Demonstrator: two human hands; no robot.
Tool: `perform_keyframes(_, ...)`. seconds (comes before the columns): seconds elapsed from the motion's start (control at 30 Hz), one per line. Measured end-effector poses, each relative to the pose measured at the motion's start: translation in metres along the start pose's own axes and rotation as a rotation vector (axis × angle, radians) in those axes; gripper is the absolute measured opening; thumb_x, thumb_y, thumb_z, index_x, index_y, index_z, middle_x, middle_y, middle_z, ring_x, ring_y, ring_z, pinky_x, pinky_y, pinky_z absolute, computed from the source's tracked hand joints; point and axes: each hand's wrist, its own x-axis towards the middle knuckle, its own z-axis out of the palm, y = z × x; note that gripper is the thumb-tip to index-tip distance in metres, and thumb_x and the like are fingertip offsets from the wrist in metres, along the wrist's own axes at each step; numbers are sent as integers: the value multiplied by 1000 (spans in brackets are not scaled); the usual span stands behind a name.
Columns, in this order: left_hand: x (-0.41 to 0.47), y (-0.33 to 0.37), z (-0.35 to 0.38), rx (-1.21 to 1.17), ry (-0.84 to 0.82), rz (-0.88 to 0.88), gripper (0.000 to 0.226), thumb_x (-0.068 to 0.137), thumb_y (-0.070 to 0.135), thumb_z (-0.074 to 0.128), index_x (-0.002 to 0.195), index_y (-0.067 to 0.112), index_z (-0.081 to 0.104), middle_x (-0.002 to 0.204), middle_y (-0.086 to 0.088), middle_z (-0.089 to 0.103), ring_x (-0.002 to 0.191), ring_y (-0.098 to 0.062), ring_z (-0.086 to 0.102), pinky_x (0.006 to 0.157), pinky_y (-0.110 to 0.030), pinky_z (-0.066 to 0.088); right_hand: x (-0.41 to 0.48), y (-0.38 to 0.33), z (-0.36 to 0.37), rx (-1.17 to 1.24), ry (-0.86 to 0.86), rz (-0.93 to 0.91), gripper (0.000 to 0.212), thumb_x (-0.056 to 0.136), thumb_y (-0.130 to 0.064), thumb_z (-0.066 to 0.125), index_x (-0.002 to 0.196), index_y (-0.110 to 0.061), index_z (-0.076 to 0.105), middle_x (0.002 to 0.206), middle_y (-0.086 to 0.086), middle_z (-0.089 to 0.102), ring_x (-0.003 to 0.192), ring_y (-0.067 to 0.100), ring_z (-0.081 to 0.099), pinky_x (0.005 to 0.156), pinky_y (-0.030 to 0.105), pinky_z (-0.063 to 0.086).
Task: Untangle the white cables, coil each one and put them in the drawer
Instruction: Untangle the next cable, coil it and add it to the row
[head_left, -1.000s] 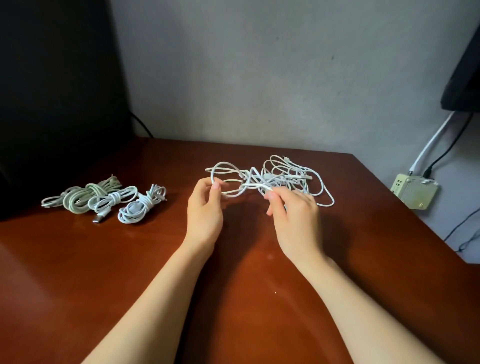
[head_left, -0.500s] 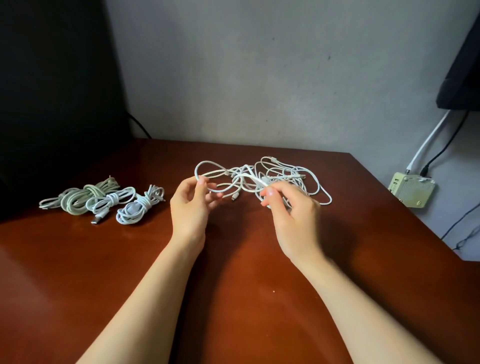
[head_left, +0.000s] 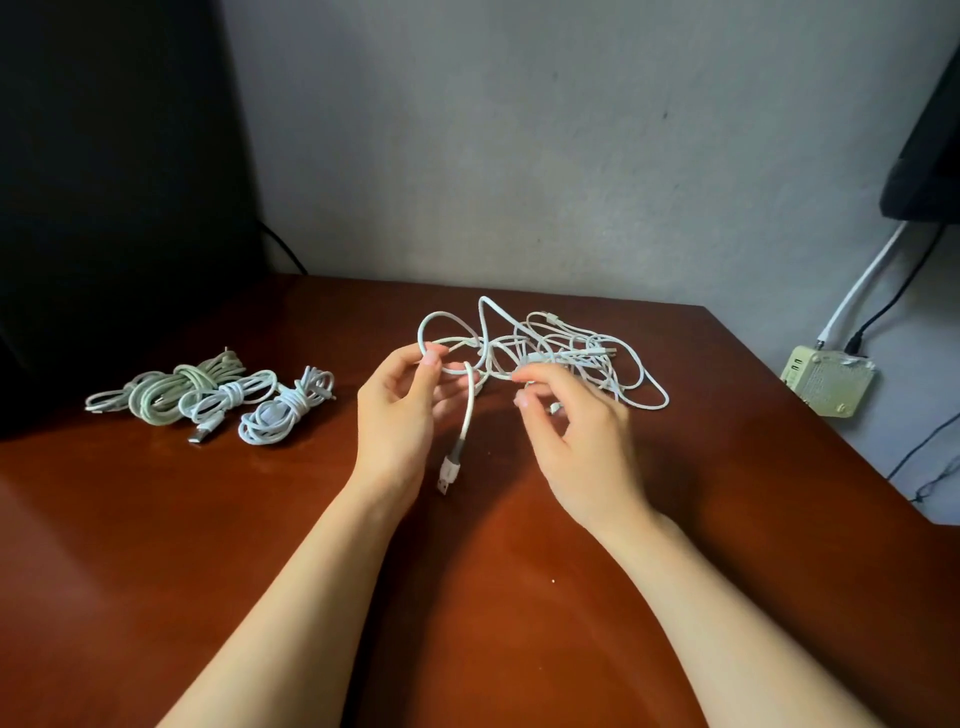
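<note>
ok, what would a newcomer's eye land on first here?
The tangle of white cables mid-table, worked by both hands: the left hand pinches a loop, and the right hand reaches into the knot. A USB plug dangles from it between the hands. Three coiled cable bundles lie at the table's left.

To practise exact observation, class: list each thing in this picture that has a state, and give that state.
Left grip: pinching a loop.
Right grip: pinching a strand.
White tangle: knotted, partly raised.
USB plug: free, dangling.
Coiled cables: three wound bundles, set aside.
</note>
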Motion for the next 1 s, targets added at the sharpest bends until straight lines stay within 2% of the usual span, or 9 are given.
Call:
perform_keyframes(0.13, -2, 0, 1, -59, -39, -26, 12, 97, 15, 53, 92, 12, 63, 86, -12, 71, 88, -27, 72, 79, -33, 57, -5, -5, 3, 23, -427, 188, 29, 80, -54, 59, 96, -31, 65, 83, -13, 69, 76, 1, 63, 75, 28, 53)
perform_keyframes(0.2, -2, -1, 0, -31, -61, -30, 10, 96, 17, 55, 93, 13, 64, 88, -13, 71, 91, -29, 72, 82, -35, 56, -10, -4, 12, -29, -510, 176, 34, 77, -59, 55, 94, -31, 64, 84, -11, 69, 80, 5, 63, 76, 35, 53)
perform_keyframes(0.3, -2, -4, 1, 44, -86, 8, 10, 95, 16, 57, 94, 13, 66, 84, -6, 72, 86, -24, 72, 75, -29, 55, -10, -3, 18, 13, -443, 154, 7, 90, -32, 57, 90, -26, 61, 79, -8, 68, 70, 12, 59, 73, 37, 50)
perform_keyframes(0.47, -2, -4, -1, 373, -88, 245, 11, 94, 16, 61, 96, 15, 72, 84, 0, 74, 80, -11, 70, 77, -24, 54, 3, -8, 5, 414, -168, 478, 24, 97, -4, 43, 79, -16, 55, 75, 6, 67, 64, 20, 68, 57, 23, 53)
perform_keyframes(0.57, -4, -6, 0, 446, -109, 293, 10, 93, 18, 63, 95, 16, 72, 87, 3, 74, 83, -10, 70, 82, -30, 54, 4, -16, 4, 629, -325, 651, 17, 98, -8, 45, 88, -13, 57, 85, 15, 64, 62, 21, 67, 53, 23, 52)
perform_keyframes(0.67, -6, -5, -1, 561, -88, 354, 10, 93, 17, 62, 90, 23, 69, 80, 14, 71, 75, 4, 65, 73, -15, 49, 2, -22, 4, 614, -584, 691, 16, 96, -13, 52, 111, -14, 52, 87, 13, 63, 60, 22, 63, 47, 25, 49)
perform_keyframes(0.73, -4, -4, -3, 607, -25, 381, 13, 93, 17, 62, 89, 28, 67, 79, 19, 69, 75, 7, 64, 74, -15, 49, 1, -25, 2, 526, -634, 657, 22, 92, -7, 55, 112, -16, 50, 76, 8, 62, 51, 16, 56, 43, 24, 45)
perform_keyframes(0.87, 0, -4, -9, 677, 53, 429, 12, 93, 17, 61, 89, 28, 67, 70, 18, 67, 72, 6, 64, 73, -15, 48, 7, -26, -6, 460, -306, 643, 19, 87, 1, 58, 100, -13, 57, 67, 4, 56, 42, 6, 47, 46, 22, 41)
perform_keyframes(1.0, -7, -2, -4, 814, -27, 594, 13, 92, 22, 64, 99, 16, 72, 70, 10, 67, 71, -6, 61, 64, -7, 40, 15, -27, -17, 567, 69, 533, 12, 89, 3, 57, 91, -8, 61, 77, 6, 66, 52, 2, 57, 53, 15, 47)
